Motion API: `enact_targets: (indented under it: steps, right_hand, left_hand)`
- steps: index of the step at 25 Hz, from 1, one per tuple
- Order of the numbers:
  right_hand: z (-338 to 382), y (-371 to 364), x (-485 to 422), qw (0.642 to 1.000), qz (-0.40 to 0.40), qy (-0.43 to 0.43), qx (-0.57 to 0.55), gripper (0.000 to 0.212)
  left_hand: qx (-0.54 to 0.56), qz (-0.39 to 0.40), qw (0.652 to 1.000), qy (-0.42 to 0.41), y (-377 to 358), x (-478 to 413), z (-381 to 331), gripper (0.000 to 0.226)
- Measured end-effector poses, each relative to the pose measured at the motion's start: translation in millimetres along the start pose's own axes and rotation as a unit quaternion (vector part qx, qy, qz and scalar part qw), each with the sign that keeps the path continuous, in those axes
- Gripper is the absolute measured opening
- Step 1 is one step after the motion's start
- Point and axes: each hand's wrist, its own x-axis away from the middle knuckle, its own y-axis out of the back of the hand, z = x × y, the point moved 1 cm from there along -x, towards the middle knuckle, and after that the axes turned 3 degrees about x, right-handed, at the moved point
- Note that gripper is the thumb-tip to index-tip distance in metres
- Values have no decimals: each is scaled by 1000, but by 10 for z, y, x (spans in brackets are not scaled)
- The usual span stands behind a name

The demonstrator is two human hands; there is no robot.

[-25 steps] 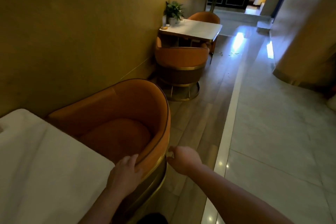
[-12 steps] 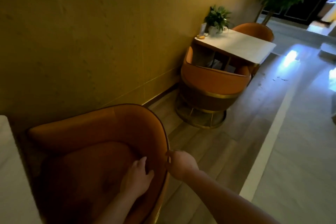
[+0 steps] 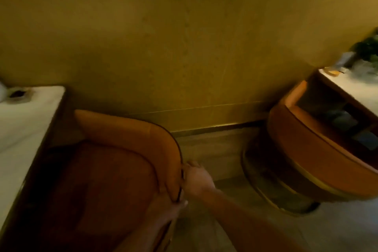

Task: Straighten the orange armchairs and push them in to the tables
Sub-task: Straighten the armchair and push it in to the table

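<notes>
Orange armchair (image 3: pixel 126 135) has swung to face the white table (image 3: pixel 24 129); left hand (image 3: pixel 165 195) and right hand (image 3: pixel 196 178) both grip its backrest rim, so pushing in seems next.

Armchair (image 3: pixel 114 149) right of table (image 3: pixel 22 127)

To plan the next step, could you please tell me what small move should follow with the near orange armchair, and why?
Probably push the orange upholstered armchair toward the white-topped table: the left hand and right hand both hold its back rim, and its seat seems only to reach the table's edge.
</notes>
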Motion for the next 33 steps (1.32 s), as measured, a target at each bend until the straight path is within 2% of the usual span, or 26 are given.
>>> enact_targets:
  steps: [3, 5, 10, 15, 17, 20, 23, 25, 28, 31, 32, 33]
  right_hand:
    - [-175, 121, -461, 992, 25, 108, 62, 44]
    - [-178, 171, -689, 990, 37, 128, 57, 45]
    - [-55, 286, -1377, 993, 95, 57, -30, 77]
    - [24, 204, -1758, 987, 159, 10, -22, 91]
    - [20, 127, -1841, 984, 167, -9, -61, 99]
    - [-2, 8, -2012, 978, 189, -3, -83, 113]
    - [-43, -83, -2198, 978, 188, 27, -84, 131]
    - [-30, 20, -2196, 974, 206, 50, -82, 126]
    - [-71, 103, -2198, 973, 219, 59, -47, 120]
    - [-85, 20, -2216, 973, 214, 90, -16, 120]
    - [-95, -32, -2232, 971, 218, 96, -5, 121]
    - [-110, -15, -2230, 966, 234, 109, 4, 120]
  left_hand:
    - [27, -54, 994, 88, -78, 2, -235, 109]
    - [17, -71, 989, 127, -100, 6, -259, 100]
    - [8, -88, 986, 138, -121, -11, -265, 91]
    - [26, -104, 982, 158, -158, -80, -243, 102]
    - [22, -98, 979, 177, -163, -123, -230, 108]
    - [34, -80, 973, 214, -136, -182, -318, 110]
    - [41, -88, 967, 237, -101, -202, -386, 101]
    - [41, -106, 958, 264, -105, -176, -446, 99]
    - [112, -129, 933, 316, -183, -88, -603, 94]
    - [274, -260, 848, 372, -235, 41, -730, 66]
    - [271, -306, 828, 383, -269, 70, -759, 59]
    - [241, -329, 826, 389, -307, 97, -786, 61]
